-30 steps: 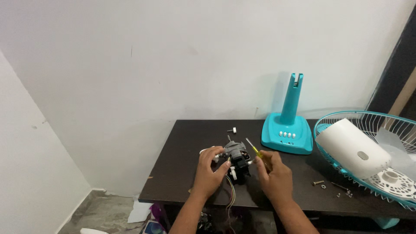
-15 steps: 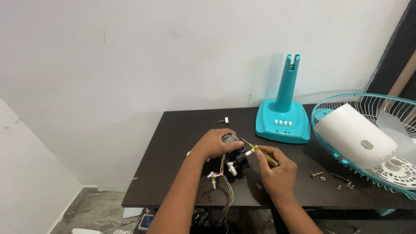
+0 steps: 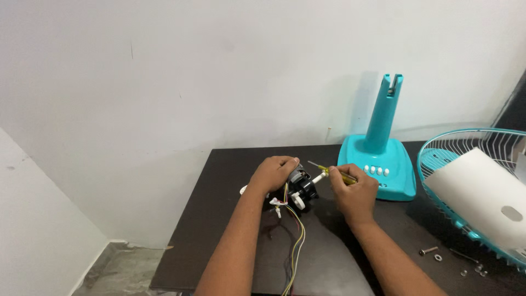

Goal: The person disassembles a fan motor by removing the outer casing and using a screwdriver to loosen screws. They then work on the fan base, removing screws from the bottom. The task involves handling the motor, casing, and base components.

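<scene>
1. Left hand [image 3: 278, 171] was closed over the top of the motor [image 3: 300, 186], pinning it to the table [image 3: 230, 181] near the middle, just left of the stand.
2. Right hand [image 3: 355, 189] was closed around a yellow-handled screwdriver [image 3: 329, 171]; the shaft pointed up-left past the motor top. Couldn't tell whether the tip sat on a screw.
3. Wires [image 3: 296, 241] in yellow, red and white trailed from the motor toward the near edge, loose.
4. Teal stand [image 3: 381, 142] was upright just right of the hands, with nothing mounted on it.
5. Grille [image 3: 455, 159] lay far right with a white blade [image 3: 482, 192] in it; a screw [image 3: 428, 251] and small bits lay loose near it.
6. Judged progress: fan already stripped into parts, motor off the stand. Work on the motor itself looked mid-way.
7. Hidden: motor top was under the left palm; grille and blade were cut off at the right edge; small hardware was too small to identify.
</scene>
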